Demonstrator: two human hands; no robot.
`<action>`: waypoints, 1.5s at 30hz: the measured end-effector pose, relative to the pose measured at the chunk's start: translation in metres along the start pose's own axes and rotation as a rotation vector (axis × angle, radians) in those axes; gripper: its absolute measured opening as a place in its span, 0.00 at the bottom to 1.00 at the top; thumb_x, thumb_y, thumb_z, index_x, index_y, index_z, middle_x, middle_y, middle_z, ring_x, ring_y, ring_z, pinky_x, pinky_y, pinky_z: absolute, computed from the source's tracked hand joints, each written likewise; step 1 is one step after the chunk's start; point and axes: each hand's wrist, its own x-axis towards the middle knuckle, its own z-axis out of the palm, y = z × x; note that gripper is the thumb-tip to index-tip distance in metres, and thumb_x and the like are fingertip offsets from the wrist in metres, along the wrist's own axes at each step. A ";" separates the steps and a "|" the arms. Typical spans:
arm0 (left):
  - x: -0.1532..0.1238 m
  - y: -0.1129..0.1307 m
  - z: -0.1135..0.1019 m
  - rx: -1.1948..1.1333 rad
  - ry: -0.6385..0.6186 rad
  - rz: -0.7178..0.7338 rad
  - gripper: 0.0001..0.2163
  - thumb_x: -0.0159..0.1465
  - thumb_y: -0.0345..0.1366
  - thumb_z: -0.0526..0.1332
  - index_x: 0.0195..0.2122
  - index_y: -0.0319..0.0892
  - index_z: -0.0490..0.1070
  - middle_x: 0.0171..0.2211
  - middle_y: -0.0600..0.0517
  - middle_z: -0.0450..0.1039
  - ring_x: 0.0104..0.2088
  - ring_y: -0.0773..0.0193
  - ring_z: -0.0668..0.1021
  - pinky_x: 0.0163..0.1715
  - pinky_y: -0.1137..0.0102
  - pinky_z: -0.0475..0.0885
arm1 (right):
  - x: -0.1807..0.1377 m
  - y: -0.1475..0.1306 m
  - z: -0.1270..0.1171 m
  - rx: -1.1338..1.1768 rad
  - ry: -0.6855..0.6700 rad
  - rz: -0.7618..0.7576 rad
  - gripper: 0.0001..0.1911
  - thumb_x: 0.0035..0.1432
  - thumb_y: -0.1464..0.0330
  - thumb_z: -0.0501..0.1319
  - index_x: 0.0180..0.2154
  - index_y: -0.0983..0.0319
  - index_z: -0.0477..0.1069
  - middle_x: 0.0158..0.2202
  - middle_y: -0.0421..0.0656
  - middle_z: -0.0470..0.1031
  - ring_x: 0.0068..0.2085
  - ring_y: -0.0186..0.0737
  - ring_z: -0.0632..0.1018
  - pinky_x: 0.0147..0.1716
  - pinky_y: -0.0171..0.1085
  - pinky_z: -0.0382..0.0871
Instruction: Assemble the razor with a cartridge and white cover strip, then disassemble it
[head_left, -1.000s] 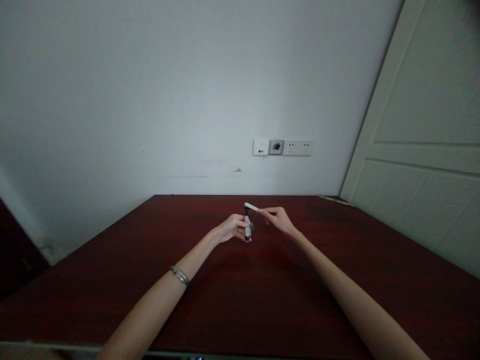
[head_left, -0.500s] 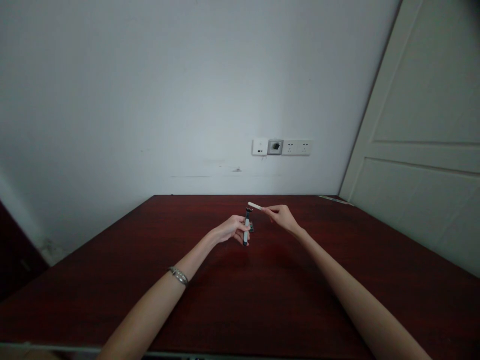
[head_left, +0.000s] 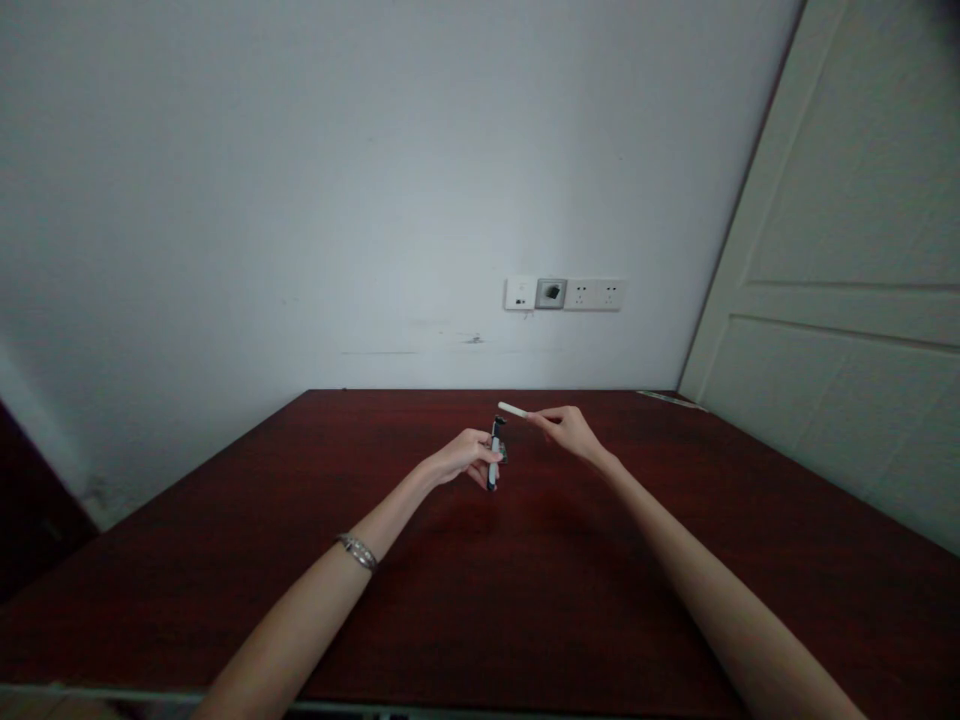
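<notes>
My left hand [head_left: 466, 457] is closed around a slim grey-and-black razor-shaped tool [head_left: 493, 465], held upright with its dark head at the top. A small clear-and-dark piece [head_left: 504, 454] shows just behind that handle; whether it is joined to the tool I cannot tell. Between thumb and fingertips, my right hand [head_left: 566, 430] pinches one end of a short white stick [head_left: 512, 409]. The stick points left, slightly above the tool's head, with a small gap apparent between them. Its exact kind is too small to make out.
Both hands are above a dark red-brown wooden table [head_left: 300, 560]. A pale wall [head_left: 375, 200] rises behind it, carrying a row of sockets [head_left: 592, 295]. To the right stands a pale panelled door [head_left: 840, 300]. A thin strip [head_left: 671, 400] lies at the back right edge.
The white stick and my right hand have shifted very slightly right. The tool's head has turned a little in my left hand, which otherwise stays in place.
</notes>
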 end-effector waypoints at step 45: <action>0.006 -0.007 0.000 0.246 0.383 0.411 0.09 0.53 0.34 0.62 0.33 0.38 0.66 0.28 0.51 0.74 0.32 0.61 0.78 0.29 0.73 0.69 | -0.002 -0.022 0.019 0.308 0.054 0.037 0.27 0.54 0.50 0.52 0.27 0.65 0.77 0.14 0.39 0.65 0.19 0.33 0.66 0.23 0.32 0.59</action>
